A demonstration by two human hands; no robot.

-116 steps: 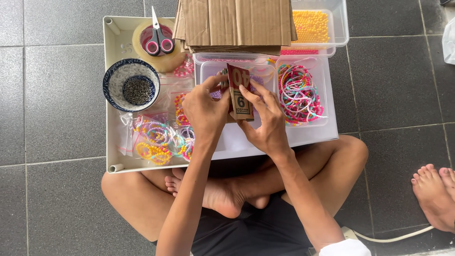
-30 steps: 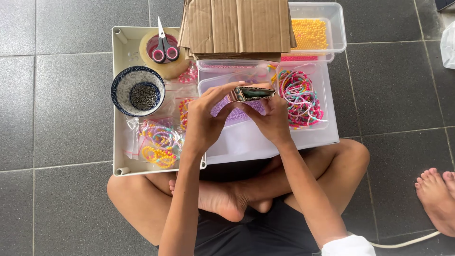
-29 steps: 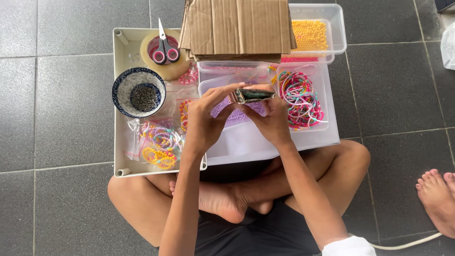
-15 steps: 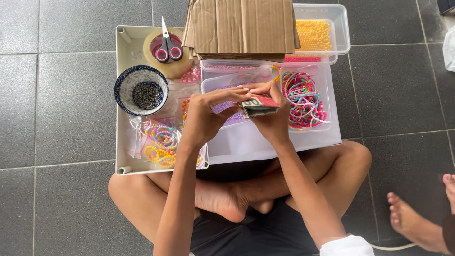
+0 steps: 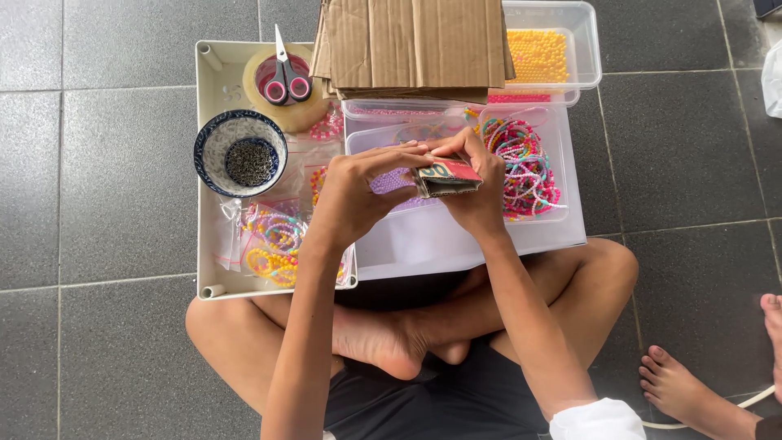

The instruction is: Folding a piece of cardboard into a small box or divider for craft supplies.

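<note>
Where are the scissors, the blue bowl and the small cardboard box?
scissors [image 5: 284, 77], head view, on the pink handles.
blue bowl [image 5: 213, 143], head view, on its patterned inner wall.
small cardboard box [image 5: 450, 176], head view, on its red top face.

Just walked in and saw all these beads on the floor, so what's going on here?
A person sits cross-legged on the tiled floor and holds a small red cardboard packet in both hands: the left hand and the right hand grip it above a clear tub of purple beads. Beside it lie beaded bracelets. A blue-patterned bowl and pink-handled scissors on a tape roll sit in a cream tray. Another person's foot is nearby.
</note>
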